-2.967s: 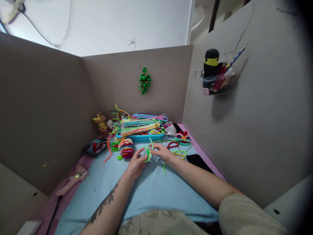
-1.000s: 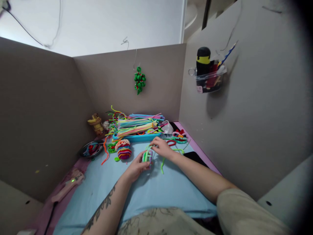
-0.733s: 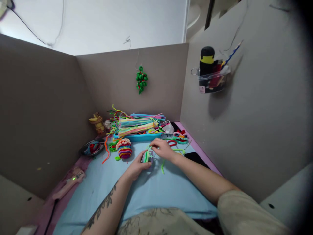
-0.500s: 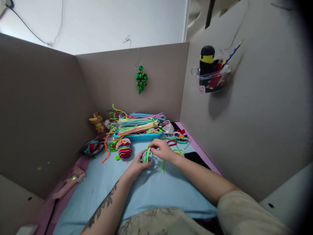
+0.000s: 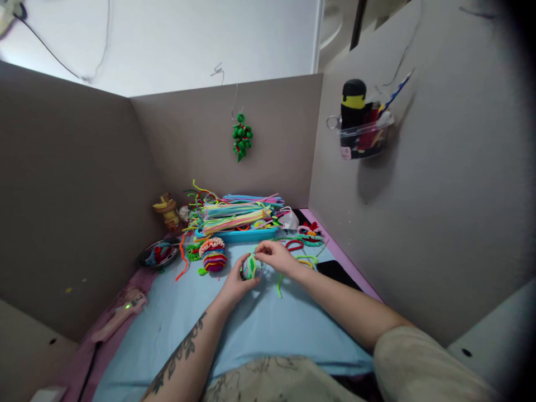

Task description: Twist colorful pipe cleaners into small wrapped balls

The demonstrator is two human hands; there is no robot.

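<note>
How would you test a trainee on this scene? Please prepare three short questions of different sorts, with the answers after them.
1. True or false: the hanging green fuzzy ornament with red bits is touching the right hand.

2. Where does the rounded, multicoloured striped fuzzy piece with a peach rim rest?
A) in the clear plastic tub
B) on the light blue cloth
C) in the right hand

3. Which hand's grip holds the small round green, white and pink fuzzy piece?

Key:
1. False; the ornament hangs against the grey panel, well above the hand.
2. B.
3. The left hand; the right hand is at the piece's upper edge.
</note>
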